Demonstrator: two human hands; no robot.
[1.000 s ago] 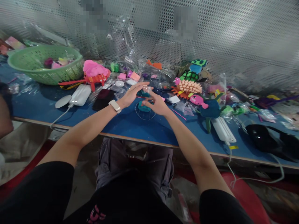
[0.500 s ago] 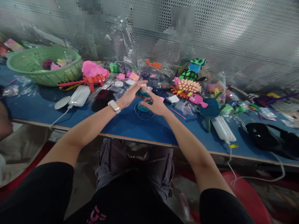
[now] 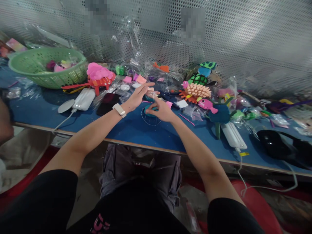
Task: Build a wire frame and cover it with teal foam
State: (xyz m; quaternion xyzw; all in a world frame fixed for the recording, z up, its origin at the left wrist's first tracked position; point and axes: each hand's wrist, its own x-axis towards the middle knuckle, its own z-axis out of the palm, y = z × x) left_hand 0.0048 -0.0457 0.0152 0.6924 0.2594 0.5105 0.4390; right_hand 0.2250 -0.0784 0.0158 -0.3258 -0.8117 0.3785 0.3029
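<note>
A soft teal lump [image 3: 151, 111], which looks like modelling clay, lies on the blue table inside a thin pale ring-shaped line [image 3: 151, 124]. My right hand [image 3: 161, 109] is bent over this lump, its thumb and fingers closed around the near part. My left hand [image 3: 137, 99] is just to the left and behind, its fingers stretched out towards the right hand, partly over another teal bit and clear wrap. What lies under the left fingers is mostly hidden. A pale band [image 3: 119, 110] circles my left wrist.
A green basket [image 3: 70, 76] stands at the far left. Clay figures surround the work spot: a pink-and-red one [image 3: 99, 78], a spiky peach one [image 3: 198, 90], a blue one [image 3: 220, 112]. White power banks [image 3: 84, 99], a dark phone [image 3: 108, 103] and black goggles [image 3: 273, 143] lie nearby.
My right thumb and fingers have come lower and closer around the teal lump, covering more of it. My left hand stays in nearly the same place.
</note>
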